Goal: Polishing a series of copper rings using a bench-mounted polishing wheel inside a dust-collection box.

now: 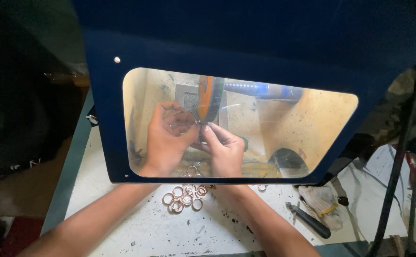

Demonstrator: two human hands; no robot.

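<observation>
Through a clear window in a dark blue guard (227, 38) I see both my hands inside a lit booth. My left hand (166, 138) and my right hand (224, 150) pinch one small metal ring together and press it to the lower edge of an orange polishing wheel (210, 99). Other rings seem looped over my left fingers. A heap of several copper-coloured rings (185, 196) lies on the white bench between my forearms, just below the guard.
A dark-handled tool (310, 221) and a crumpled white work glove (322, 202) lie on the bench (136, 228) at right. A blue pipe (260, 89) runs behind the wheel. Dark metal rods (400, 157) stand at far right.
</observation>
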